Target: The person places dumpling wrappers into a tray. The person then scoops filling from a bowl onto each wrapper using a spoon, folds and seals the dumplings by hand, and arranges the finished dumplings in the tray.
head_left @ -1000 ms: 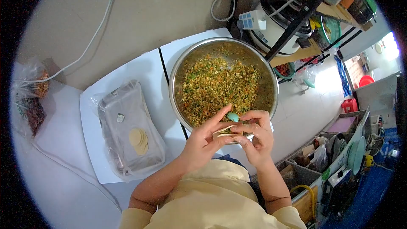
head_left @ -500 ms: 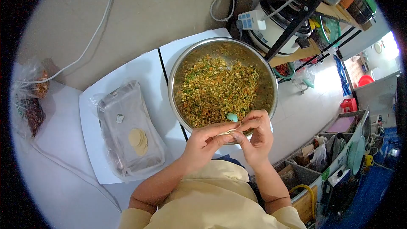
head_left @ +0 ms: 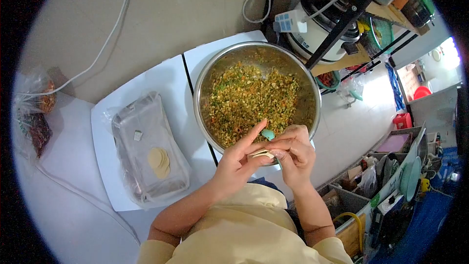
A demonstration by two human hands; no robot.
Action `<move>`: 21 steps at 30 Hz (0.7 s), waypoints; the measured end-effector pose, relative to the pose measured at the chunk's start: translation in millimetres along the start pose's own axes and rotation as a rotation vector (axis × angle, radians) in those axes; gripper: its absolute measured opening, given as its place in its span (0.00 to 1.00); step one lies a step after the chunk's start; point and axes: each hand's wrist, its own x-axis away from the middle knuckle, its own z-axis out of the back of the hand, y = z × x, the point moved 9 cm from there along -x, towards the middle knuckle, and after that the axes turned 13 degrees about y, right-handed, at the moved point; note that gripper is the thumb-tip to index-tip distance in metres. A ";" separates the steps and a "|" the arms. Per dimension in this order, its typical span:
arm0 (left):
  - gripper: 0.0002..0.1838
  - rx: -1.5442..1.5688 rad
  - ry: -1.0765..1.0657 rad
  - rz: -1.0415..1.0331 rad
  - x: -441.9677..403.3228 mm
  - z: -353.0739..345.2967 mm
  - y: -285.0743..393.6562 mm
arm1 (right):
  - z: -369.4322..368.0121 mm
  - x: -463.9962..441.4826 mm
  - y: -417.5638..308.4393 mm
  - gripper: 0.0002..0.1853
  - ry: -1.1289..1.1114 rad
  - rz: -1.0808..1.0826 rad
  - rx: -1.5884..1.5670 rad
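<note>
Between my two hands, over the near rim of a steel bowl [head_left: 199, 112], is a folded dumpling wrapper [head_left: 262, 153]. My left hand [head_left: 240, 159] grips its left side between thumb and fingers, with the index finger raised. My right hand [head_left: 294, 152] pinches the wrapper's right end. The bowl holds chopped filling [head_left: 254, 100] in green, yellow and orange bits. A pale green utensil end [head_left: 267, 134] shows just beyond my fingers; the rest of it is mostly hidden by my right hand. Whether filling is inside the wrapper I cannot tell.
Left of the bowl, a plastic-lined tray [head_left: 155, 117] holds several round wrappers [head_left: 159, 163] overlapping. Behind right stands a metal-framed shelf [head_left: 342, 24] with a cooker [head_left: 312, 44]. Crates [head_left: 349, 205] line the right side. A plastic bag [head_left: 35, 117] lies far left.
My left index finger has lifted away from the wrapper and points up toward the filling. The wrapper's folded edge shows more now. Both hands stay near the bowl's rim.
</note>
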 end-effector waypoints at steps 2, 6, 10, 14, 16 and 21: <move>0.36 0.007 0.008 -0.002 0.2 0.4 -2.6 | -0.5 0.9 -1.3 0.09 0.013 -0.013 -0.006; 0.36 0.050 0.048 0.014 -2.6 5.4 -8.9 | -2.5 -3.6 -0.6 0.08 -0.057 -0.021 0.004; 0.36 -0.013 0.072 -0.002 -2.7 6.3 -5.1 | -3.0 -11.2 -11.8 0.08 -0.076 0.076 0.079; 0.37 -0.078 0.057 0.000 -5.1 6.6 -13.9 | -10.5 -7.3 -13.8 0.09 -0.109 0.165 0.140; 0.37 -0.055 0.062 -0.001 -6.6 8.5 -15.6 | -10.1 -8.1 -12.0 0.09 -0.084 0.150 0.151; 0.38 -0.139 0.091 -0.020 -9.2 14.8 -14.3 | -14.3 -10.0 -17.6 0.08 -0.196 0.229 0.221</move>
